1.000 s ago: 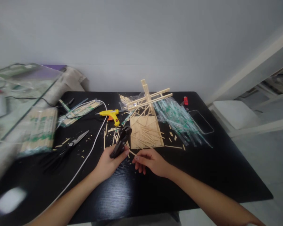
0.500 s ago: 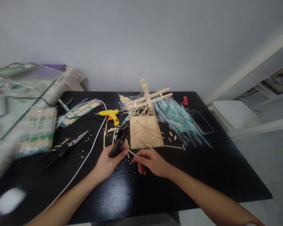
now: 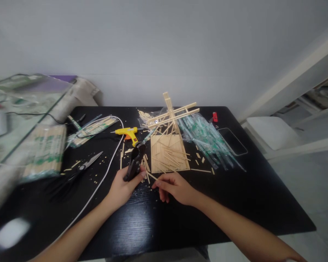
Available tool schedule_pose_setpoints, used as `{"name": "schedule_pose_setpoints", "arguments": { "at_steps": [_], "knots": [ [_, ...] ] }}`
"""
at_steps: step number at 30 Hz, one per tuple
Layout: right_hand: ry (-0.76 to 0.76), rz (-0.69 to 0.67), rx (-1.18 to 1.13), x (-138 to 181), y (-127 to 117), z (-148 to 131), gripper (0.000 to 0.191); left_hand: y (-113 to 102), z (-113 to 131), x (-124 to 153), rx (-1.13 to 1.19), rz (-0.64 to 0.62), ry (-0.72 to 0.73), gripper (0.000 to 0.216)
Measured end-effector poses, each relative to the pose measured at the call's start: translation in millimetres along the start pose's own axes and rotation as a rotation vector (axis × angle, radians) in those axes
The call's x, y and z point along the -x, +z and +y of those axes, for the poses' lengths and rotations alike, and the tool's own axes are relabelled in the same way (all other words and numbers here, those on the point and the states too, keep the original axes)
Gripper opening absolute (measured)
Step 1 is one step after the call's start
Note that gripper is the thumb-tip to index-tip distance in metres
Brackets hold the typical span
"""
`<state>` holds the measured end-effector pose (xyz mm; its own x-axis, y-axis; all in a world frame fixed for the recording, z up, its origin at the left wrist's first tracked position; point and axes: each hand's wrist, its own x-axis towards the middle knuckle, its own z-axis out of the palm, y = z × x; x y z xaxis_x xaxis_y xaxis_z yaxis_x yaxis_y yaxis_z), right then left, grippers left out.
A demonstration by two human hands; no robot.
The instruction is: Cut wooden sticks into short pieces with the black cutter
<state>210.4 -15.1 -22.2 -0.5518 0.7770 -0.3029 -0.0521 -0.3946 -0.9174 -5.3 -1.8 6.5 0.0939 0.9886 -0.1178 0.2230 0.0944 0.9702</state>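
Note:
My left hand [image 3: 123, 189] is closed round the handles of black cutting pliers [image 3: 133, 162], whose jaws point away from me towards the yellow glue gun [image 3: 128, 133]. My right hand [image 3: 173, 187] pinches one end of a thin wooden stick [image 3: 152, 176] that lies low over the black table [image 3: 248, 189]. The stick's free end reaches towards the pliers. Just beyond both hands stands a wooden stick model [image 3: 169, 145], a flat slatted base with a leaning cross frame.
Scissors [image 3: 83, 167] and a white cable [image 3: 104, 174] lie to the left. Packs of sticks [image 3: 45, 151] sit at the left edge, plastic-wrapped sticks [image 3: 207, 140] and a dark phone [image 3: 233, 140] on the right. Loose stick offcuts litter the middle.
My left hand has swung the pliers leftwards, so that their jaws now sit nearer the glue gun. My right hand has kept hold of the stick and barely moved.

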Motion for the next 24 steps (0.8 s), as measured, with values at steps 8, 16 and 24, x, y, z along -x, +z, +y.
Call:
{"name": "schedule_pose_setpoints", "arguments": {
  "at_steps": [8,16,24],
  "knots": [
    [-0.01,-0.011,0.004,0.0,-0.1,-0.4,0.044,-1.9,-5.1,-0.9,-0.01,-0.047,0.041,0.026],
    [-0.009,-0.02,0.004,0.7,0.0,-3.4,0.045,-1.4,-8.0,-0.9,-0.03,-0.045,0.032,0.028],
    [-0.013,-0.029,-0.006,0.1,0.6,-2.0,0.047,0.0,-6.3,-2.6,-0.052,-0.051,0.046,0.026]
  ]
}}
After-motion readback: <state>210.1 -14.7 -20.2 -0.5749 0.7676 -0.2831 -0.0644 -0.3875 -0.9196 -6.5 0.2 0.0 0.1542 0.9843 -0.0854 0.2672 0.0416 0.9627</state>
